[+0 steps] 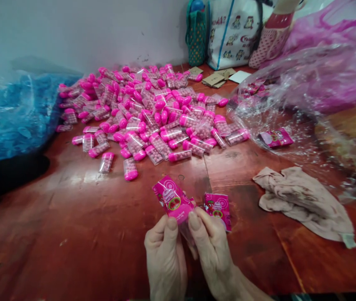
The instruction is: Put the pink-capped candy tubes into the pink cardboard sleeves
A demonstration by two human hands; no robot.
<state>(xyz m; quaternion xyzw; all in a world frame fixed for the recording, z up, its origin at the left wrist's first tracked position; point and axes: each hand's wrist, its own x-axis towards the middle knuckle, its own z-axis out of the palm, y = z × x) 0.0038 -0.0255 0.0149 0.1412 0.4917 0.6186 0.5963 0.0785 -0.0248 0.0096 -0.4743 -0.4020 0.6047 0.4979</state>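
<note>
Head view: two pink packets, one [173, 202] pinched in the grip of both the left hand [165, 255] and right hand [212, 246] near the front edge, the other [218, 209] just behind the right fingers. Capsules [152, 113], too many to count, are heaped on the red tabletop [71, 217] by a white wall. One cloth [303, 200], one blue bag [14, 113], clear plastic [306, 92] and three bags [237, 33] lie around.

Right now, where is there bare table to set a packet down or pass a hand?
Bare wood lies left of the left hand, between it and the pile of pink-capped containers. A narrower strip runs between the right hand and the beige cloth. The back is crowded: pile, blue bag, clear plastic.
</note>
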